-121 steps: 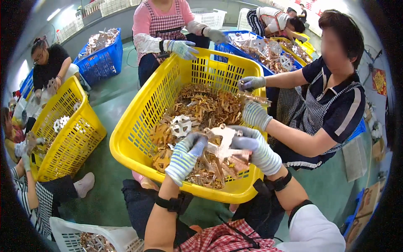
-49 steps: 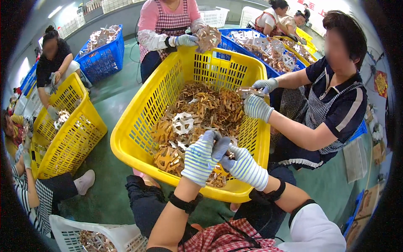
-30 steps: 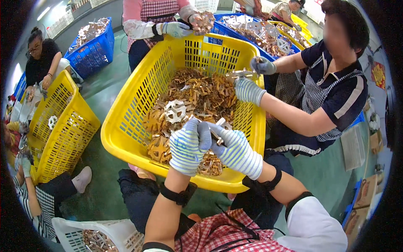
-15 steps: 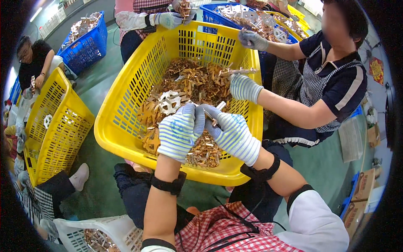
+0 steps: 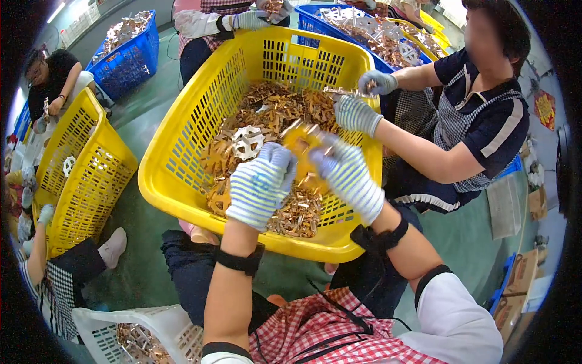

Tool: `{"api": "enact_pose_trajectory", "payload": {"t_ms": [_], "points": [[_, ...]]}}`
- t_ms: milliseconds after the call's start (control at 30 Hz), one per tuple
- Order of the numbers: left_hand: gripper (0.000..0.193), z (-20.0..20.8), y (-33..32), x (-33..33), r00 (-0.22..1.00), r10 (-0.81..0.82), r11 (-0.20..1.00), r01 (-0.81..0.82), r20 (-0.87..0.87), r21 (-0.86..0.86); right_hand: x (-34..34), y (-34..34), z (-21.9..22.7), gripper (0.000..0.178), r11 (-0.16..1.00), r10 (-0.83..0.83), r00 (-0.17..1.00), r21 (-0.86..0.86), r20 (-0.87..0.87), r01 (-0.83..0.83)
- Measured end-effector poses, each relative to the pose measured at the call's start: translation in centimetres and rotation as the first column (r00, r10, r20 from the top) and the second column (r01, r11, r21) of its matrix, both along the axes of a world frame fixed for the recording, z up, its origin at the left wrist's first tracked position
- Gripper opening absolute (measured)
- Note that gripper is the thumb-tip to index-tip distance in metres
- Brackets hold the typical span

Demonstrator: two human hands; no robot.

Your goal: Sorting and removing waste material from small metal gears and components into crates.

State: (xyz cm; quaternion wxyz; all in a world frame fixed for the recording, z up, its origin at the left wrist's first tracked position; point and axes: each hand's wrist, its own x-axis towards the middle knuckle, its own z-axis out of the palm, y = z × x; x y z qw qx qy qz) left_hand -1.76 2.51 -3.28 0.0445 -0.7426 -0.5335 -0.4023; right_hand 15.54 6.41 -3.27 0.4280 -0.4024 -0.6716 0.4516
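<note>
My left hand (image 5: 259,187), in a white-and-blue striped glove, is over the big yellow basket (image 5: 182,212) with its fingers closed in a pinch. What it holds, if anything, is hidden. Just to its right is my right hand (image 5: 350,179) in a matching glove, its fingers smeared by motion. A blurred copper-coloured metal part (image 5: 298,138) shows between the two hands; which hand has it I cannot tell. Beneath them lie heaped small copper-coloured metal pieces (image 5: 303,218). A silvery flat metal part with cut-outs (image 5: 247,143) rests on the heap beside my left hand.
On the right a co-worker's gloved hand (image 5: 357,115) holds a metal strip over the same basket. Another person's gloved hand (image 5: 251,21) is at the far rim. A yellow basket (image 5: 91,182) stands left, a blue basket (image 5: 130,70) behind it, a white basket (image 5: 100,324) near my legs.
My hands have moved apart, the right one now blurred. A copper-coloured blur has appeared between them. The co-worker on the right has brought both hands together at the metal strip.
</note>
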Motion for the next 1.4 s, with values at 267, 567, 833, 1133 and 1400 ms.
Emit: {"api": "enact_pose_trajectory", "payload": {"t_ms": [267, 567, 833, 1133, 1400], "points": [[0.056, -2.1, 0.4, -2.9, 0.972, 0.219, 0.944, -0.233, -0.085, -0.235, 2.0, 0.3, 2.5, 0.032, 0.983, 0.019, 0.992, -0.178, -0.125, -0.041], [0.026, 1.7, -1.3, -7.7, 0.319, 0.160, 0.986, -0.010, 0.934, -0.166, -6.7, 4.2, 7.7, 0.039, 0.779, 0.535, 0.803, -0.215, -0.261, -0.589], [0.023, 0.6, -3.1, -14.0, -0.423, -0.016, 0.993, -0.112, 0.906, -0.034, -17.8, 10.5, -10.6, 0.049, 0.704, 0.697, 0.646, -0.465, 0.310, -0.537], [0.021, -0.2, -3.7, -14.1, -0.555, 0.044, 0.985, -0.115, 0.831, -0.129, -22.4, 8.8, -18.8, 0.068, 0.749, 0.585, 0.146, -0.462, 0.798, -0.474], [0.024, -0.8, -2.5, -13.7, -0.493, -0.003, 0.985, -0.150, 0.870, -0.081, -19.3, 7.6, -14.0, 0.053, 0.839, 0.516, 0.445, -0.326, 0.732, -0.436]]}}
